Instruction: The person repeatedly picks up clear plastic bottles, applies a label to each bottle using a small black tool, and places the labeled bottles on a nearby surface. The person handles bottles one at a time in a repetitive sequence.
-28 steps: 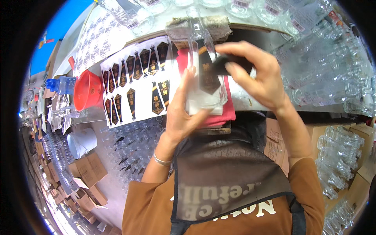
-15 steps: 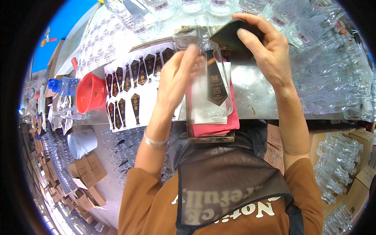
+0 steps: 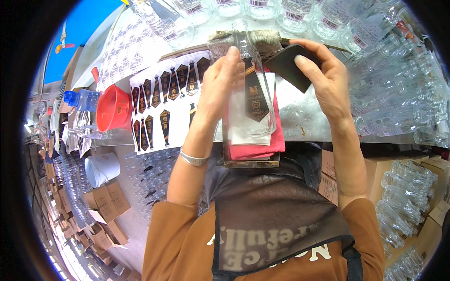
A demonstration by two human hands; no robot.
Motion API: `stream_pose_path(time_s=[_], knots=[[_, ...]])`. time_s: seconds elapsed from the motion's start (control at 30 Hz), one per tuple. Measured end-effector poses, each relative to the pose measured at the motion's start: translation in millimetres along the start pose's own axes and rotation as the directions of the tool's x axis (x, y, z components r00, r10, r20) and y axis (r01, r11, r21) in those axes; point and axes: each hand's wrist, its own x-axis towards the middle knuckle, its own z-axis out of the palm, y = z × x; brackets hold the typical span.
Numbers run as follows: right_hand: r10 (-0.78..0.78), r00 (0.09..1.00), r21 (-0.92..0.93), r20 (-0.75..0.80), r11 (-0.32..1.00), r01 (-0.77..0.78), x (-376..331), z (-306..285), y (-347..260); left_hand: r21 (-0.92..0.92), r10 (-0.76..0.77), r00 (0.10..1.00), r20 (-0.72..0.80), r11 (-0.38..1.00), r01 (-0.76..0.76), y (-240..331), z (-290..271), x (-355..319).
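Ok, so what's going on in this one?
A person's right hand holds a dark flat piece by its edge, to the right of a clear bottle lying flat. The left hand is at the bottle's left side; whether it touches is unclear. A black tie-shaped label is on the bottle, which lies over white material and a red cloth. A sheet of similar labels lies to the left.

colourless bottle [image 3: 244, 47], black-and-gold label [image 3: 256, 93], dark pad [image 3: 291, 69], pink cloth [image 3: 255, 151], red basin [image 3: 114, 107], brown shirt [image 3: 173, 243]

Wht bckt [image 3: 101, 169] nr brn box [image 3: 108, 201]; red bowl [image 3: 106, 112].
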Motion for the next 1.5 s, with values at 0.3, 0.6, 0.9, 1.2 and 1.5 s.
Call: stream_pose_path(time_s=[0.3,0.6,0.9,1.2,1.5], knots=[[-0.212,0.959,-0.349,0.188,0.898,0.267,50.1,20.7,-16.2,-0.290,0.032,0.998,0.054,0.957,-0.015,-12.0,7.4,-9.7],[-0.500,0.654,-0.456,0.568,0.470,0.755,13.8,40.0,-34.5,-0.147,0.171,0.977,-0.126,0.971,-0.188,-5.0,-9.0,-61.6],[-0.537,0.770,-0.482,0.344,0.603,0.636,31.4,23.2,-23.2,0.352,0.418,0.891,0.180,0.818,-0.455,-26.6,-7.8,-110.1],[0.210,0.919,-0.063,0.334,0.978,-0.201,-75.2,-13.9,-44.1,0.630,0.619,0.770,0.153,0.539,-0.559,-25.1,11.2,-103.2],[0.196,0.910,-0.115,0.364,0.980,-0.165,-68.9,7.9,3.7,0.255,0.525,0.851,0.024,0.820,-0.513,-33.6,9.2,-97.4]])
